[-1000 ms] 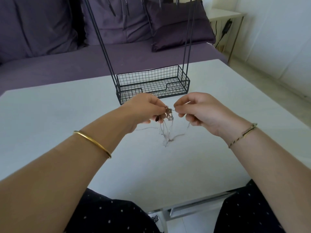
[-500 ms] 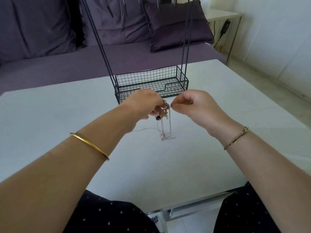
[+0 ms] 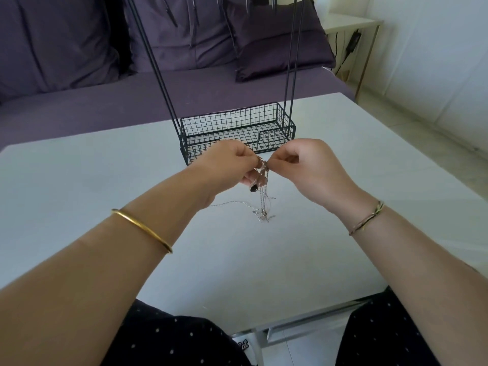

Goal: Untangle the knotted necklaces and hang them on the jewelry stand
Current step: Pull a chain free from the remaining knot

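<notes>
Both hands are raised just above the white table, close together in front of the jewelry stand. The left hand has its fingers curled in, pinching the top of the knotted necklaces. The right hand meets it from the other side, its fingers also curled tight and pinching the same tangle, so the 2 sets of fingertips almost touch.

The clump between them looks coppery. A small dark bead hangs just under the left hand. Thin silver chains drop from the knot, and their lower ends lie in a small heap on the table. 1 strand trails off toward the left forearm.

The stand is a black wire-grid basket sitting on the table directly behind the hands. Slim black uprights rise from either end and run out of the top of the view.

A plain gold bangle circles the left wrist and a thin twisted bracelet the right. Dark trousers with small white dots show below the table edge. Beside them is a scrap of black lettering that seems to end in "at", too cut off to read whole. A purple sofa with cushions fills the background.
</notes>
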Demonstrator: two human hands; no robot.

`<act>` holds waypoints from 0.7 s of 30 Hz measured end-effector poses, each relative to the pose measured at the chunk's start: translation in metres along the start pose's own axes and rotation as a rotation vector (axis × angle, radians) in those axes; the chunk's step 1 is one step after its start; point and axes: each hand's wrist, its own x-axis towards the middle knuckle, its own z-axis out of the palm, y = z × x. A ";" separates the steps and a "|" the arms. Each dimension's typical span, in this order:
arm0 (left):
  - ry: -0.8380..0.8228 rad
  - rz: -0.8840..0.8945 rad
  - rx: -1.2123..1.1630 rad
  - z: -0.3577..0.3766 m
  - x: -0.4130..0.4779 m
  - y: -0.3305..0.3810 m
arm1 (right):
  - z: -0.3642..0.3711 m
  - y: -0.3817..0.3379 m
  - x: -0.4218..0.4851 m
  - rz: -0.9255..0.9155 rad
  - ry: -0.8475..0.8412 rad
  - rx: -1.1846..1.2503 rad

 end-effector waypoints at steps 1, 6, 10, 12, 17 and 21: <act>0.006 0.001 0.025 0.000 0.001 -0.001 | 0.000 0.000 0.000 -0.018 0.010 -0.037; -0.017 -0.016 0.075 0.002 0.002 -0.001 | 0.000 -0.003 0.001 -0.052 0.031 -0.086; -0.032 -0.084 -0.023 -0.001 0.002 0.000 | -0.003 -0.003 0.000 -0.012 -0.036 -0.088; -0.018 -0.113 -0.145 -0.002 0.002 0.001 | -0.004 -0.003 0.000 0.005 -0.087 -0.116; -0.005 -0.079 -0.222 0.002 0.003 0.003 | -0.005 -0.005 0.001 0.012 -0.150 -0.094; -0.007 -0.070 -0.135 0.001 0.006 0.001 | -0.008 -0.003 0.003 0.085 -0.094 0.026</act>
